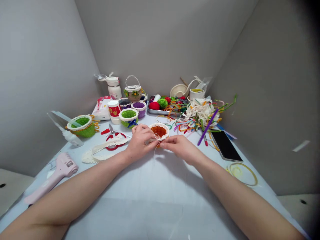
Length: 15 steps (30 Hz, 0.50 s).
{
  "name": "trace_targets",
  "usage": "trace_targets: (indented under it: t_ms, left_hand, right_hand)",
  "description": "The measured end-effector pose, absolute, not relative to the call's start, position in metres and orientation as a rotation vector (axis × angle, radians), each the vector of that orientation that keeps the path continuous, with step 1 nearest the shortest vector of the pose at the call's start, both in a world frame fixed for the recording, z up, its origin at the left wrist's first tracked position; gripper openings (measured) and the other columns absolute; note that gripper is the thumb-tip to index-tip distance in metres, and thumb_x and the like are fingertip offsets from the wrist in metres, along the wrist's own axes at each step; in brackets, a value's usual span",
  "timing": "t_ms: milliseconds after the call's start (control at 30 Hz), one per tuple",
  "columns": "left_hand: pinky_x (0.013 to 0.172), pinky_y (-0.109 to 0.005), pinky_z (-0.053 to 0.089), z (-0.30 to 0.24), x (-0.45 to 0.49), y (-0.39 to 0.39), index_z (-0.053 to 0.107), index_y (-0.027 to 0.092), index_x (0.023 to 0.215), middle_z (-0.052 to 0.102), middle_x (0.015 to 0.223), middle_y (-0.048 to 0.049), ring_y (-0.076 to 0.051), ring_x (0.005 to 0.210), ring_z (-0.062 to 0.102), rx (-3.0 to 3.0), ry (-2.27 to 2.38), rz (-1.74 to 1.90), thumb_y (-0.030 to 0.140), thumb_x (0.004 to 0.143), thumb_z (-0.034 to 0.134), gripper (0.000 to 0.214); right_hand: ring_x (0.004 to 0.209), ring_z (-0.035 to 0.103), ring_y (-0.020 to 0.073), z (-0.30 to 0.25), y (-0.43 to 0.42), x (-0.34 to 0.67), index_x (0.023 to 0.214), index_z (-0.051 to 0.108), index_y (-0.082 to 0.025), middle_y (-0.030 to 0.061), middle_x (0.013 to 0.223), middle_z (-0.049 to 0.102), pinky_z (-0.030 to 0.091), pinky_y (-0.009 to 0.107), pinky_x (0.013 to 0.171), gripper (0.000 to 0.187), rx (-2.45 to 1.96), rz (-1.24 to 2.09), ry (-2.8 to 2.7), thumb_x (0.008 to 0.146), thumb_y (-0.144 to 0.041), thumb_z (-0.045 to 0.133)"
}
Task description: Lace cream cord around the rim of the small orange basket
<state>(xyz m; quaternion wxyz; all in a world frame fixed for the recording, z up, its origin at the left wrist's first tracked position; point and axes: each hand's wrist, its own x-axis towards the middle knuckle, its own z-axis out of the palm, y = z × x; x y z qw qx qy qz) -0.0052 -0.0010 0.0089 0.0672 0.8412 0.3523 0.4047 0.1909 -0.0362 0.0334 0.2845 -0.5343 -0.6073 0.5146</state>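
Cool, diffuse, moderately bright light; left wall (45,66) palest, right wall (270,106) duller grey. Soft-edged shadows on the surface (125,203) beneath hands (142,140) and forearms (102,180). Upper right corner darkens to black. Wide-angle stretch toward edges. Fine detail soft; white thread (154,152) faint, slightly blurred.

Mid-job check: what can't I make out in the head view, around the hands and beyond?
Head view throughout:
- Basket: near side mostly hidden by the left hand and right hand.
- Thread: too fine to tell whether it is knotted, or whether the right hand grips it.
- Scissors: handles partly covered by the lace.
- Red cup: pattern too small.
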Motion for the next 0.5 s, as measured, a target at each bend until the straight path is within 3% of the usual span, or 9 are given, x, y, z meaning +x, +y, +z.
trace_targets:
  t_ms: [133, 233, 400, 500]
  left_hand:
    - [0.089, -0.043, 0.033, 0.009, -0.005, -0.002, 0.073, 0.022, 0.079, 0.072, 0.083, -0.0037, -0.024, 0.100, 0.052, 2.516, 1.061, 1.209, 0.028, 0.085, 0.068, 0.010]
    - [0.089, -0.044, 0.033, 0.008, -0.005, -0.001, 0.073, 0.021, 0.079, 0.072, 0.082, -0.0041, -0.024, 0.099, 0.052, 2.530, 1.038, 1.222, 0.029, 0.086, 0.068, 0.012]
    - [0.088, -0.043, 0.033, 0.009, -0.006, 0.000, 0.074, 0.022, 0.083, 0.072, 0.084, -0.0036, -0.023, 0.096, 0.052, 2.534, 1.084, 1.196, 0.031, 0.087, 0.067, 0.011]
    - [0.087, -0.043, 0.032, 0.010, -0.007, 0.000, 0.074, 0.021, 0.083, 0.072, 0.084, -0.0034, -0.023, 0.095, 0.053, 2.535, 1.106, 1.194, 0.029, 0.086, 0.069, 0.009]
  right_hand:
    - [0.051, 0.033, 0.0062, 0.013, -0.041, 0.168, 0.087, 0.073, -0.011, -0.0014, 0.059, 0.053, 0.026, 0.022, 0.050, 0.036, -1.423, 1.412, -1.347, 0.075, -0.045, 0.069]
    - [0.050, 0.030, 0.0057, 0.014, -0.047, 0.165, 0.080, 0.069, -0.013, -0.0037, 0.058, 0.050, 0.024, 0.021, 0.048, 0.031, -1.434, 1.426, -1.369, 0.075, -0.044, 0.067]
    - [0.054, 0.041, 0.0075, 0.030, -0.058, 0.177, 0.071, 0.070, -0.015, -0.0035, 0.057, 0.055, 0.030, 0.020, 0.049, 0.019, -1.340, 1.717, -2.122, 0.072, -0.033, 0.069]
    - [0.052, 0.039, 0.0063, 0.037, -0.062, 0.181, 0.071, 0.069, -0.015, -0.0054, 0.056, 0.053, 0.030, 0.019, 0.047, 0.018, -1.274, 1.723, -2.361, 0.074, -0.032, 0.068]
